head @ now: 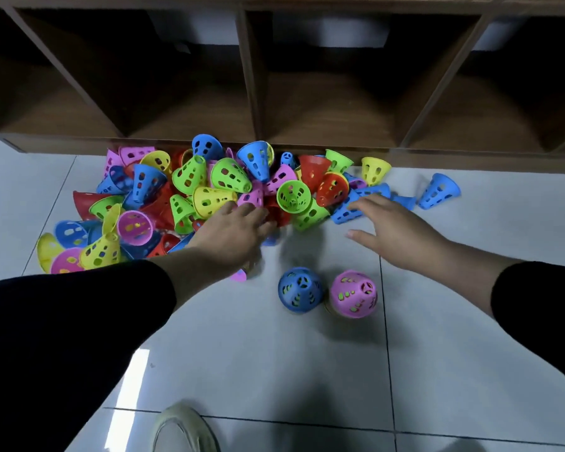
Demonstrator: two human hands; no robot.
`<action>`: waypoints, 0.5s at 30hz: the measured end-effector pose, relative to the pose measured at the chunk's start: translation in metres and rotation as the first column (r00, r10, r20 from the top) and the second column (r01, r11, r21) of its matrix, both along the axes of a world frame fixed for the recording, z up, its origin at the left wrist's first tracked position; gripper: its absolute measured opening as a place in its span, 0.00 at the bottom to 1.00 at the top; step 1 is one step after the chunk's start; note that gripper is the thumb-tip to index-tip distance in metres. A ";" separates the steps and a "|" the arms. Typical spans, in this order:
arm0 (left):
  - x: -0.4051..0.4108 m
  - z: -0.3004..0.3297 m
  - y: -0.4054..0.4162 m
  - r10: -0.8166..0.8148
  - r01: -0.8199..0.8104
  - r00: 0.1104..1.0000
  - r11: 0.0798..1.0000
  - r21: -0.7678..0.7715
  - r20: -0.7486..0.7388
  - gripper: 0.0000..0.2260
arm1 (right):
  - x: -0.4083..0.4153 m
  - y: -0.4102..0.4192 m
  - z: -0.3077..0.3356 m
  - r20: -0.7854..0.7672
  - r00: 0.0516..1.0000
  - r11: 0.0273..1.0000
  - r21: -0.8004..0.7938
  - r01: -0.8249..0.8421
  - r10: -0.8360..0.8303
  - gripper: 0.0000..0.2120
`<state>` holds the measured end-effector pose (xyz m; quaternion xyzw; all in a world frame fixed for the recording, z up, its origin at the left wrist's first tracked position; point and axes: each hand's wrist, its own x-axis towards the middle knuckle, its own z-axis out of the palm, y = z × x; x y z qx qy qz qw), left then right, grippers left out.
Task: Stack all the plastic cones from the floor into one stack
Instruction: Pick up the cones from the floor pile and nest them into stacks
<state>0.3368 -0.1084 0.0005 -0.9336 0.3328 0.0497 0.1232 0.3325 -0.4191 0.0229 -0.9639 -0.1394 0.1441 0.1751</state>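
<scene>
A heap of perforated plastic cones (190,187) in blue, green, yellow, pink and red lies on the floor against the shelf base. My left hand (232,230) reaches into the heap's front edge, fingers extended over a pink cone (250,199). My right hand (395,226) hovers open, fingers spread, just above a blue cone (344,212) lying on its side. Two cones stand upright closer to me, one blue (300,289) and one pink (353,293); coloured cones show through their holes. A lone blue cone (439,190) lies to the right.
A brown wooden shelf unit (255,93) with open cubbies runs along the back. The floor is pale grey tile (274,360). My shoe (183,429) shows at the bottom edge.
</scene>
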 end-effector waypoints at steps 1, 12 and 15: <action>0.006 -0.004 0.002 -0.048 0.049 0.999 0.998 0.049 -0.023 0.26 | 0.012 0.000 -0.007 -0.003 1.000 1.000 -0.028 -0.005 0.005 0.26; 0.029 -0.044 -0.011 -0.058 0.067 0.997 0.978 0.197 -0.051 0.25 | 0.110 0.032 -0.070 -0.081 0.996 0.967 -0.248 -0.064 0.046 0.33; 0.034 -0.047 -0.008 -0.099 0.099 0.995 0.977 0.190 -0.013 0.28 | 0.112 0.039 -0.084 -0.040 0.995 0.943 -0.316 -0.104 0.097 0.30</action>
